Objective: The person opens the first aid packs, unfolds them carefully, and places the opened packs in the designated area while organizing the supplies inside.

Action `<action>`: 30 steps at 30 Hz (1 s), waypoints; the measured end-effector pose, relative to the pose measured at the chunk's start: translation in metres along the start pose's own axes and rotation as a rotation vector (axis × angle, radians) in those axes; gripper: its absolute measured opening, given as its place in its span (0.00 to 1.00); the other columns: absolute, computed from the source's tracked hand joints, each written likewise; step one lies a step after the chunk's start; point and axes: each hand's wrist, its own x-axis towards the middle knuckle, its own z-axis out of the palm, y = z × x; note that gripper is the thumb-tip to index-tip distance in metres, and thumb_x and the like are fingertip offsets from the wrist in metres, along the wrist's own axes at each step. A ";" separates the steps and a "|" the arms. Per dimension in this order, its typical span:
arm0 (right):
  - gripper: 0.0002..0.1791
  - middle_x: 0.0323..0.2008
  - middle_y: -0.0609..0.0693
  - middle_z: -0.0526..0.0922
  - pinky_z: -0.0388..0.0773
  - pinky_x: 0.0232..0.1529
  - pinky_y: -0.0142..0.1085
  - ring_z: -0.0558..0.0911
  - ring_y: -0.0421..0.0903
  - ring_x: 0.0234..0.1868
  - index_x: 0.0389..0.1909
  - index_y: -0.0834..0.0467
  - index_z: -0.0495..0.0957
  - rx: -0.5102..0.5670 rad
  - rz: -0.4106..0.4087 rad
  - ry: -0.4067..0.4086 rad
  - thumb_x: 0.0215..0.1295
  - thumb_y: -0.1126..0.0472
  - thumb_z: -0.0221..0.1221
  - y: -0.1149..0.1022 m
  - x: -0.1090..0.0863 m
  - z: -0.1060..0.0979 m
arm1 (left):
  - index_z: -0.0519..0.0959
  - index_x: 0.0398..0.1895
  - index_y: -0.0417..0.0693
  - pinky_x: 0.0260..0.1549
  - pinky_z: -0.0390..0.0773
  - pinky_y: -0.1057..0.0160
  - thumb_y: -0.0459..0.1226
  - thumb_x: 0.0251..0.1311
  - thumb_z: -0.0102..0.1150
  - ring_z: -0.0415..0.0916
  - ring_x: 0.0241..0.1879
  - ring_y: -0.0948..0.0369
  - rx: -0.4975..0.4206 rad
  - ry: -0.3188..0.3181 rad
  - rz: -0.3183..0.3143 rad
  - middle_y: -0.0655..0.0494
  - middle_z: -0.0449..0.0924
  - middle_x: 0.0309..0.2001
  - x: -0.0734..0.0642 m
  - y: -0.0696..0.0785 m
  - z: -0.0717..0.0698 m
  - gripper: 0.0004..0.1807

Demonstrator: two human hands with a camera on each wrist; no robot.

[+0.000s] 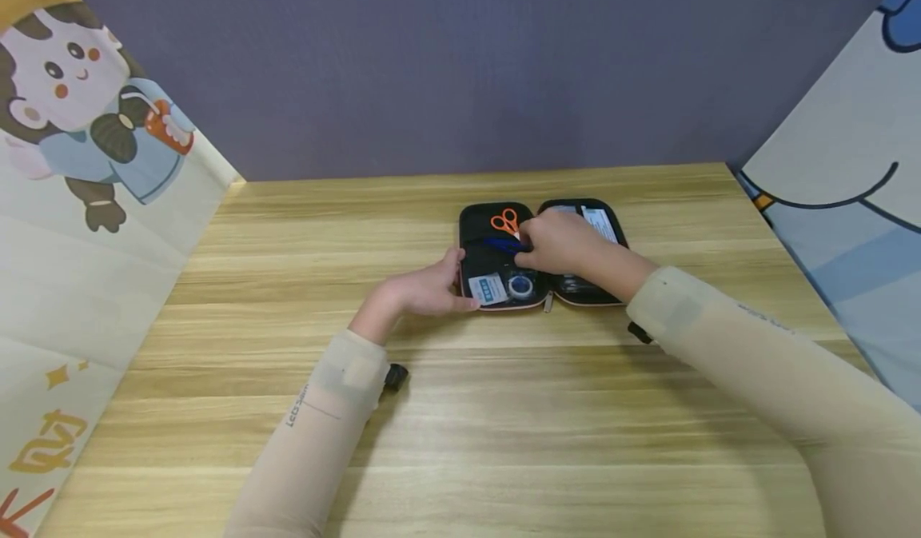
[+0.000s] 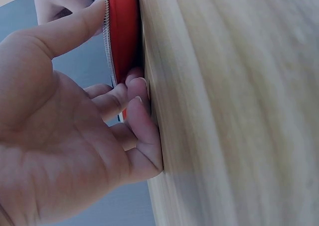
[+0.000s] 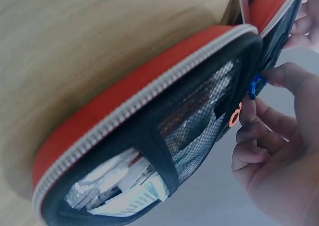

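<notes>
An open zippered first-aid case (image 1: 475, 260), black inside and red outside, lies on the wooden table. My left hand (image 1: 428, 288) grips its left edge, thumb at the zipper rim and fingers low against the red shell (image 2: 123, 31). Over the left half, my right hand (image 1: 564, 242) pinches blue tweezers (image 1: 504, 245) between thumb and forefinger; the fingers partly hide them. Orange-handled scissors (image 1: 505, 221) sit just above the tweezers. Lower in that half are a blue-and-white packet (image 1: 488, 288) and a tape roll (image 1: 520, 286).
The case's right half has a mesh pocket (image 3: 197, 131) and wrapped packets (image 3: 132, 196). A zipper pull (image 1: 548, 302) hangs at the hinge. Behind the table (image 1: 345, 234) stands a dark partition (image 1: 460, 66), with printed cartoon panels left and right.
</notes>
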 end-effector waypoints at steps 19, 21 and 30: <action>0.13 0.34 0.51 0.88 0.86 0.38 0.45 0.86 0.47 0.33 0.40 0.55 0.89 -0.004 0.036 0.054 0.75 0.49 0.66 -0.023 0.020 0.012 | 0.30 0.87 0.42 0.86 0.49 0.48 0.47 0.74 0.64 0.50 0.85 0.46 0.007 -0.013 -0.002 0.35 0.51 0.84 -0.001 -0.001 0.000 0.58; 0.13 0.41 0.54 0.88 0.87 0.39 0.47 0.87 0.49 0.36 0.43 0.56 0.88 -0.023 0.040 0.072 0.74 0.49 0.67 -0.022 0.021 0.013 | 0.31 0.87 0.42 0.85 0.49 0.48 0.47 0.74 0.64 0.50 0.85 0.46 0.011 -0.011 0.004 0.34 0.52 0.84 -0.001 -0.001 0.000 0.58; 0.23 0.55 0.62 0.82 0.89 0.40 0.53 0.88 0.57 0.43 0.61 0.62 0.82 -0.156 0.081 0.138 0.74 0.50 0.65 -0.004 0.021 0.012 | 0.32 0.87 0.41 0.86 0.48 0.48 0.47 0.73 0.65 0.47 0.86 0.46 0.002 0.003 0.007 0.34 0.49 0.85 0.001 -0.002 0.001 0.58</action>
